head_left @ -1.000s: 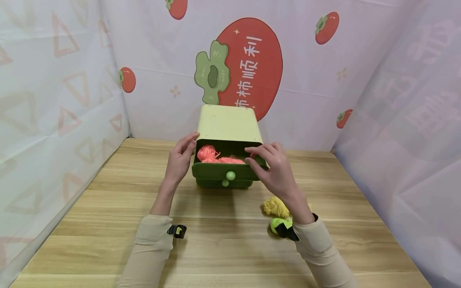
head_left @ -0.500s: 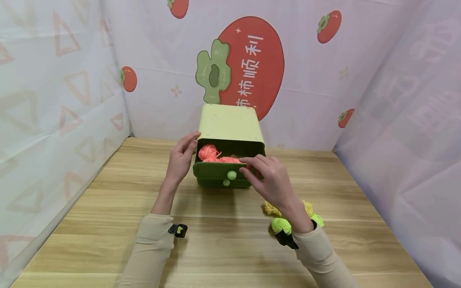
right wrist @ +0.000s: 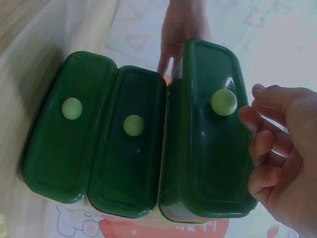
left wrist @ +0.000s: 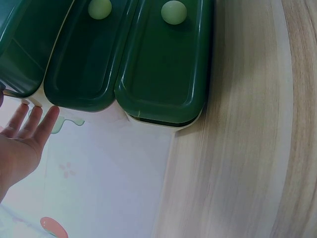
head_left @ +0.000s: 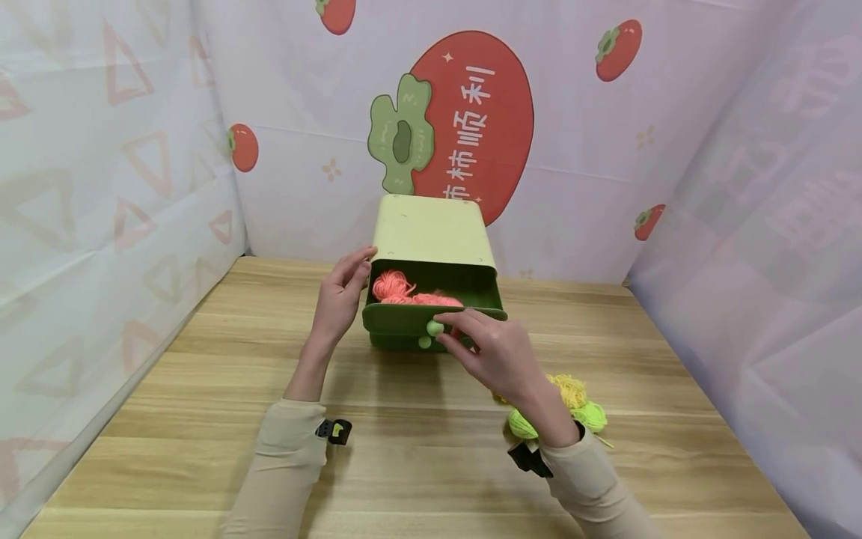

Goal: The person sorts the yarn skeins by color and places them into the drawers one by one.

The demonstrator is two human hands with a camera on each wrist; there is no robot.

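A small cabinet [head_left: 431, 228] with a pale yellow-green shell has three dark green drawers. Its top drawer [right wrist: 213, 158] is pulled out, showing coral-pink yarn [head_left: 393, 287] inside. My left hand [head_left: 340, 296] rests against the cabinet's left side near the top front corner, fingers extended in the left wrist view [left wrist: 22, 144]. At the top drawer's round light green knob [right wrist: 224, 102], the thumb and fingertips of my right hand [head_left: 494, 348] are right beside it, fingers loosely bent and not closed round it. The middle drawer [right wrist: 129, 163] and bottom drawer [right wrist: 69, 153] are pushed in.
On the wooden table [head_left: 417, 464], yellow yarn [head_left: 569, 389] and neon green yarn [head_left: 592, 415] lie to the right, partly behind my right forearm. A printed cloth backdrop [head_left: 289, 202] stands behind the cabinet, with cloth walls on both sides.
My right hand has moved left and down from the right end of the open drawer to its knob. The left hand stays at the cabinet's side.
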